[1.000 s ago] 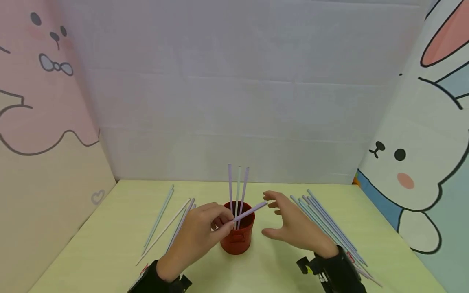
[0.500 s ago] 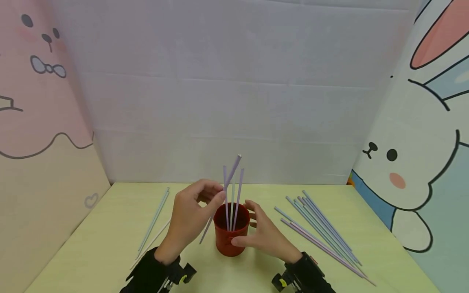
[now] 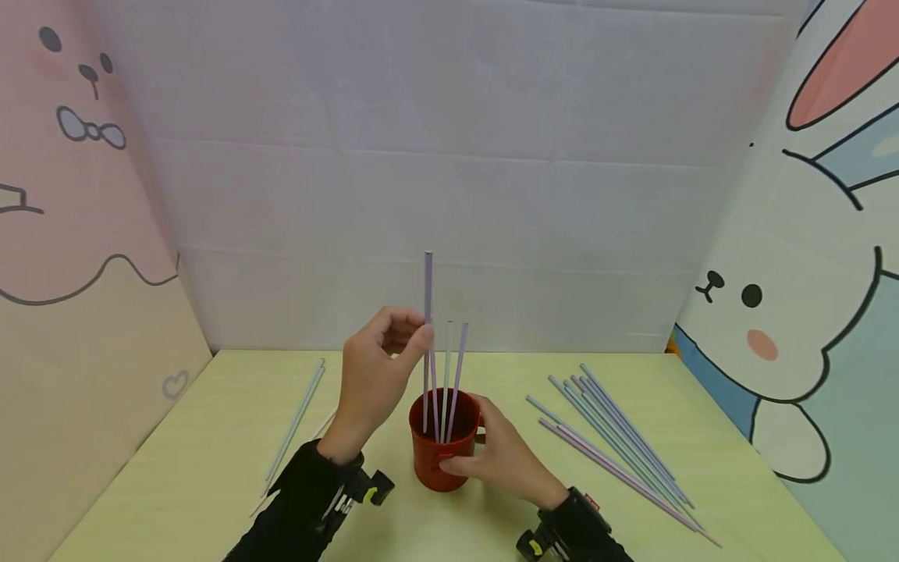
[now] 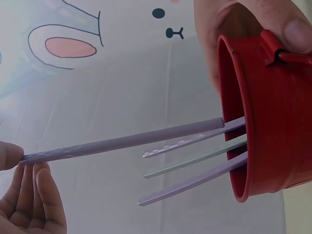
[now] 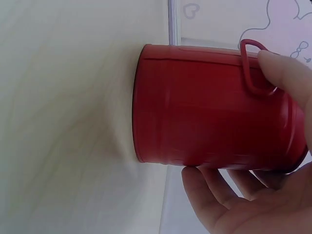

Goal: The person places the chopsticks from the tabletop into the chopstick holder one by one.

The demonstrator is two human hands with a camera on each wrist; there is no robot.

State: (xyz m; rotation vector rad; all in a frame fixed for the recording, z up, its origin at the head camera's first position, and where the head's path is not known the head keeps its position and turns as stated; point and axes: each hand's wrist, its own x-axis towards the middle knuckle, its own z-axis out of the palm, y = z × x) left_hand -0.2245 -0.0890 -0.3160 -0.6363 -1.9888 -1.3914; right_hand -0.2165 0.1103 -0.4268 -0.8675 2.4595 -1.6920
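Observation:
My left hand [image 3: 379,371] pinches a purple straw [image 3: 428,285] near its middle and holds it upright over the red bucket [image 3: 442,468]. In the left wrist view the lower end of this straw [image 4: 122,141] is at the mouth of the bucket [image 4: 282,122]. Two purple straws and a pale green straw [image 3: 448,351] stand inside, their tops above the rim. My right hand [image 3: 509,453] grips the bucket from the right, thumb in front. The right wrist view has that thumb by the wire loop handle [image 5: 247,73], with the fingers on the opposite side.
Several blue, green and purple straws [image 3: 618,437] lie fanned on the right of the pale yellow table [image 3: 175,468]. A few light straws [image 3: 298,421] lie at the left, partly behind my left sleeve [image 3: 302,484]. A white sheet [image 3: 449,195] rises behind the table.
My left hand has risen, turning its straw from a low slant to upright over the bucket. My right hand has moved left from the air beside the bucket and now grips it.

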